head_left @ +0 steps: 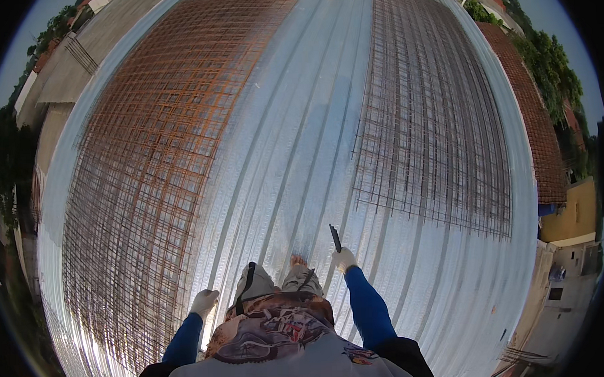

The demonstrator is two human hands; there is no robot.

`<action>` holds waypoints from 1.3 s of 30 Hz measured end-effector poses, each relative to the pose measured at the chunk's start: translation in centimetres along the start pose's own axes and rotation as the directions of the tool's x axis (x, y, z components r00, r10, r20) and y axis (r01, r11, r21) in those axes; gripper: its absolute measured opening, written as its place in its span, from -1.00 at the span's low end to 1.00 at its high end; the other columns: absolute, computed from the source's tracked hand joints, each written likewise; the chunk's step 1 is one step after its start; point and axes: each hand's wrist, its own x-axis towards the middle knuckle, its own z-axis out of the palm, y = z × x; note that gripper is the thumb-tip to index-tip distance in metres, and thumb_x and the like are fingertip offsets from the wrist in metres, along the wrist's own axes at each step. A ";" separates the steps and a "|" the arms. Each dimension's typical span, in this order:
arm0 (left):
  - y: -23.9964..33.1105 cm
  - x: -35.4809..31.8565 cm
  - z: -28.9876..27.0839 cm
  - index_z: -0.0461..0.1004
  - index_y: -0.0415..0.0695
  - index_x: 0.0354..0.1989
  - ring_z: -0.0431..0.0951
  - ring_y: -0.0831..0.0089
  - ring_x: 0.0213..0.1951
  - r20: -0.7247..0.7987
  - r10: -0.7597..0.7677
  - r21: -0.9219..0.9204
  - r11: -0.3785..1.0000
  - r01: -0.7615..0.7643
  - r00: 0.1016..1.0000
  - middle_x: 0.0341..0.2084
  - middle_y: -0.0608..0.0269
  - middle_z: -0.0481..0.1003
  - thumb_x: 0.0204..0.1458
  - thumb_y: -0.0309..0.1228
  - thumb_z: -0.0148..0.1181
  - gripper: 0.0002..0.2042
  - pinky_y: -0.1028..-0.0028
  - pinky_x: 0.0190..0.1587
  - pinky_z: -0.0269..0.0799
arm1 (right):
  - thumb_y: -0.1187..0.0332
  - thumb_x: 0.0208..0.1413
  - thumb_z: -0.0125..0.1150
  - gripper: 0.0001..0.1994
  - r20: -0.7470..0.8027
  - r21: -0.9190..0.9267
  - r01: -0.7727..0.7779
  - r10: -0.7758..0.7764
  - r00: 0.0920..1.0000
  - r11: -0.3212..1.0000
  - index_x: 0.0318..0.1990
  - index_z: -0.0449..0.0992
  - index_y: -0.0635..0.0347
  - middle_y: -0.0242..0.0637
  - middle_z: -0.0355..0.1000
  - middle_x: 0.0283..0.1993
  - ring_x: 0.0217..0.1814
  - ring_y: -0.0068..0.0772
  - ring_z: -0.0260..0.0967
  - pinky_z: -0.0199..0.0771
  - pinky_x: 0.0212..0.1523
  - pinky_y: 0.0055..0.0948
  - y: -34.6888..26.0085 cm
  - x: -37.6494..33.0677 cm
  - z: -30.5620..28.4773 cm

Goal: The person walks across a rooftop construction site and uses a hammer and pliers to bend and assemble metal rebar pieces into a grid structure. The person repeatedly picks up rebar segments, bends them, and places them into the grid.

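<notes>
My right hand (344,259), in a pale glove, is wrapped round the lower end of a dark, narrow, bar-like tool (335,237). The tool points up and away in front of me; its exact kind does not show. Low on the left, near the edge of the rusty mesh, my left hand (204,302) is also gloved. Its fingers are curled, and whether anything is inside them is hidden. Both hands are above the ribbed metal decking (275,183) I stand on, one on each side of my legs.
Rusty steel rebar mesh (158,134) covers the left side of the deck. Greyer rebar mesh (433,115) lies on the right, with bar ends sticking out. The deck's outer edge (522,172) drops toward a tiled roof (531,111) and a yellow building (569,214).
</notes>
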 end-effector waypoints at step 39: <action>86.4 51.6 -10.4 0.59 -0.33 0.04 0.64 0.02 -0.01 0.033 0.356 0.120 0.926 -0.357 0.934 -0.10 -0.19 0.64 0.18 0.08 0.10 -0.38 0.19 0.10 0.48 | 0.04 0.11 0.33 -0.55 -0.100 0.059 -0.025 0.031 0.995 0.998 -0.39 0.52 0.38 -0.14 0.42 -0.60 -0.52 -0.14 0.48 0.44 -0.42 -0.12 -51.4 56.3 -26.8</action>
